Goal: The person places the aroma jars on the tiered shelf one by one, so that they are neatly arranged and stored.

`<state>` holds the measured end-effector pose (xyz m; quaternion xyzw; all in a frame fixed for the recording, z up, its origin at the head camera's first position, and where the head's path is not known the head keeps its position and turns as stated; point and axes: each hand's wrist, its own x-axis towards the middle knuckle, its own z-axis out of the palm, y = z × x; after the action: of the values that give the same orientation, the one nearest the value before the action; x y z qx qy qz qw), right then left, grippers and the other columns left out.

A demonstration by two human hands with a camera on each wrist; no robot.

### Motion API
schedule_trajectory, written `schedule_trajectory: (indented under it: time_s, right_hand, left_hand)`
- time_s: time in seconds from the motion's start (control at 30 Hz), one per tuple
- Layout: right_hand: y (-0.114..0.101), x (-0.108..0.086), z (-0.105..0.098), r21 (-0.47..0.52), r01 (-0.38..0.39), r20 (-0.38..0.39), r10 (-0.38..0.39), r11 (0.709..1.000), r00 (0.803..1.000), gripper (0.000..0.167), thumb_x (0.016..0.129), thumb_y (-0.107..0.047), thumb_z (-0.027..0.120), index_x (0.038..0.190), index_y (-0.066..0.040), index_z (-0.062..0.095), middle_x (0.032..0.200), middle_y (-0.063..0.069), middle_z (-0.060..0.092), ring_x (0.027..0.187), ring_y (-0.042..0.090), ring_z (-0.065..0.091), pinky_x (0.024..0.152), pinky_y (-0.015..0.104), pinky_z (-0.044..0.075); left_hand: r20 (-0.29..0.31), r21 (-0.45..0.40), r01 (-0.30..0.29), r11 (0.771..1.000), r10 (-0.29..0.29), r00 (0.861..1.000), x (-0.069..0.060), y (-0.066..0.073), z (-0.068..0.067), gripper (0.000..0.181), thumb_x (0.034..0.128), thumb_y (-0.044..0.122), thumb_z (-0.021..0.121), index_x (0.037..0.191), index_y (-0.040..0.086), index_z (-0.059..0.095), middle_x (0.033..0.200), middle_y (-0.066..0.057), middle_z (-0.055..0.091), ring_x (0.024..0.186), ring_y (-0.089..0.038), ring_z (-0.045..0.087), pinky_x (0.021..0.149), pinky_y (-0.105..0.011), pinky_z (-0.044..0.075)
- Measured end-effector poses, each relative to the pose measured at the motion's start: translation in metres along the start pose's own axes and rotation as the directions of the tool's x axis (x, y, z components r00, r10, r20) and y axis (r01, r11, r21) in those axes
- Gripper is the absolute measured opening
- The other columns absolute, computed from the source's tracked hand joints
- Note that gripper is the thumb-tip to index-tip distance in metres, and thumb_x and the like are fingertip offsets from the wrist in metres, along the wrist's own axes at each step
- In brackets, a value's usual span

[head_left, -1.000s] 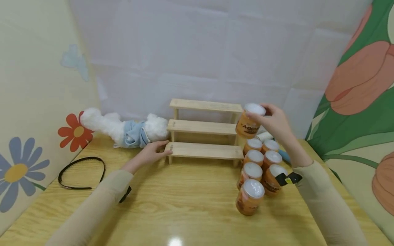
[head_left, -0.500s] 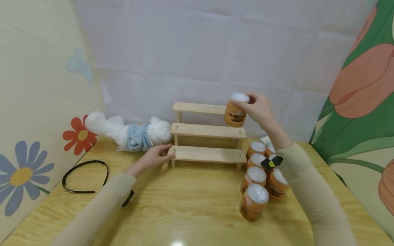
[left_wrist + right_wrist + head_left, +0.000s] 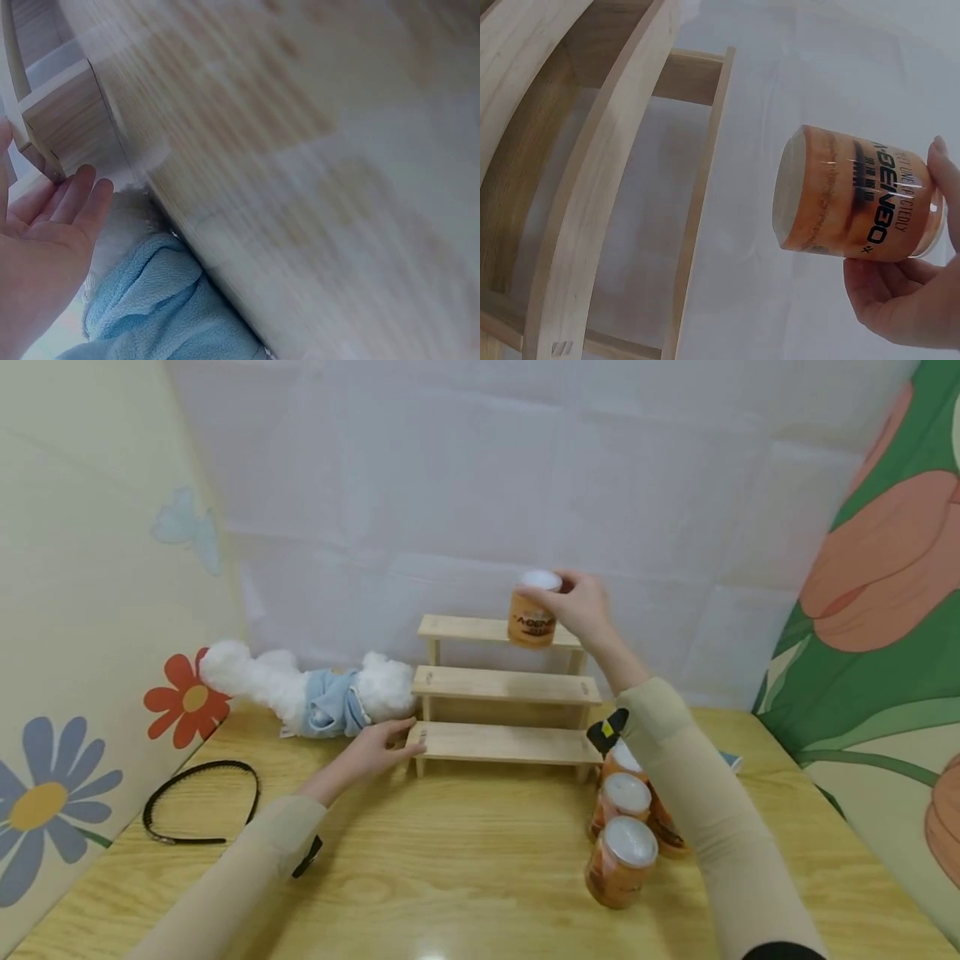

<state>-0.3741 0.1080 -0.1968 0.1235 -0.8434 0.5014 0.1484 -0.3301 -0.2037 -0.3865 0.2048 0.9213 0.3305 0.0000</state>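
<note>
My right hand [image 3: 582, 607] grips an orange can [image 3: 532, 618] near its pale lid, thumb on one side and fingers on the other. The can is upright, held in front of the top step of a three-step wooden shelf [image 3: 510, 683]. In the right wrist view, black lettering shows on the can [image 3: 862, 196], and its base is apart from the shelf [image 3: 615, 172]. My left hand [image 3: 372, 752] holds the left end of the lowest step between thumb and fingers. The left wrist view shows its fingertips [image 3: 84, 176] at the step's corner.
Several orange cans [image 3: 621, 862] stand right of the shelf, partly hidden behind my right sleeve. A white plush toy [image 3: 322, 693] in blue cloth lies left of the shelf. A black headband [image 3: 150, 802] rests on the table [image 3: 450, 877] at left.
My right hand has carried the can left and upward, from beside the shelf to in front of its top step. The left hand has stayed at the lowest step's end.
</note>
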Motion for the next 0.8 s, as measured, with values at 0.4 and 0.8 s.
schedule_trajectory:
  time_s: [0.4,0.8]
  right_hand:
    - [0.008,0.026,0.038,0.099,0.039,-0.059,-0.034,0.994,0.998,0.054,0.077,-0.044,0.075,0.115,-0.007,0.065,0.104,0.009,0.065,0.085,0.016,0.061,0.073,0.029,0.052]
    - [0.023,0.040,0.065,0.064,0.016,-0.097,-0.009,0.998,0.995,0.050,0.078,-0.039,0.076,0.113,-0.004,0.066,0.107,0.012,0.065,0.095,0.021,0.060,0.080,0.032,0.051]
  left_hand:
    - [0.000,-0.009,-0.002,1.000,0.002,1.000,0.001,0.008,0.002,0.067,0.0927,0.037,0.058,0.142,-0.004,0.037,0.142,-0.025,0.040,0.123,-0.043,0.046,0.097,-0.051,0.042]
    - [-0.004,-0.008,0.007,1.000,-0.007,1.000,-0.004,0.009,0.004,0.070,0.0920,0.040,0.058,0.142,-0.004,0.036,0.142,-0.025,0.041,0.121,-0.043,0.048,0.097,-0.049,0.043]
